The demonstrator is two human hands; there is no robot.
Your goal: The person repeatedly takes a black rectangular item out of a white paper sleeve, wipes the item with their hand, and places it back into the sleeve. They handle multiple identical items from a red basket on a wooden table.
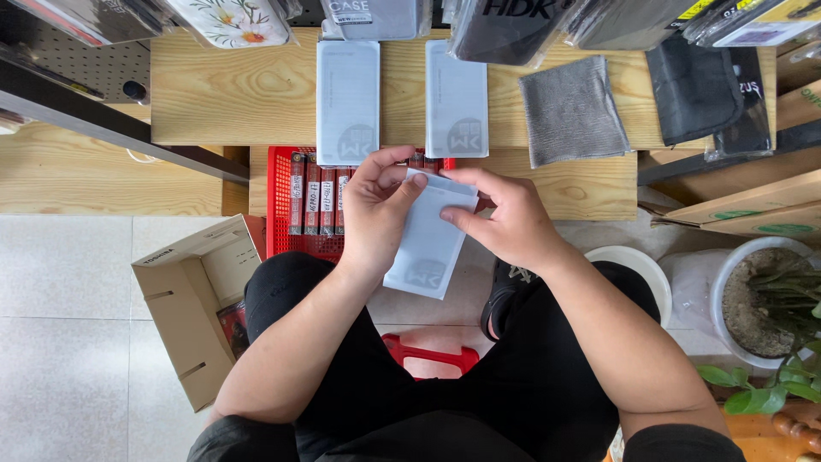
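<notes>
A flat white packet with a grey emblem near its lower end is held over my lap, below the wooden bench edge. My left hand grips its upper left side, thumb and fingers pinching the top flap. My right hand holds the upper right corner, fingers curled on the top edge. Two similar white packets lie flat on the wooden bench: one on the left, one on the right.
A grey cloth and a black pouch lie on the bench to the right. A red basket with labelled boxes sits under the bench. An open cardboard box stands on the floor at left; potted plants at right.
</notes>
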